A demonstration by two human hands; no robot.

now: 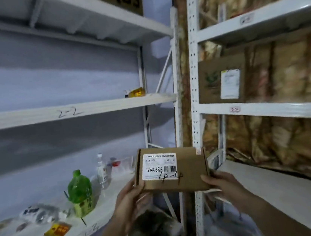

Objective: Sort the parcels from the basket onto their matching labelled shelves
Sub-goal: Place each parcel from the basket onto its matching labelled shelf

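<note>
I hold a small brown cardboard parcel [185, 167] up in front of me, between two white shelf racks. It bears a white barcode label and a handwritten "4-4". My left hand [129, 200] grips its lower left corner and my right hand [224, 186] grips its lower right edge. The left rack's middle shelf [32, 117] is marked "2-2". The right rack has a shelf [268, 107] with a small red-edged label. The basket is not in view.
A green bottle [80, 193], a clear bottle [102, 170], wrapped items and a yellow packet [57, 230] lie on the lower left shelf. A brown box [223, 80] with a white label stands on the right rack. A white post [195, 92] separates the racks.
</note>
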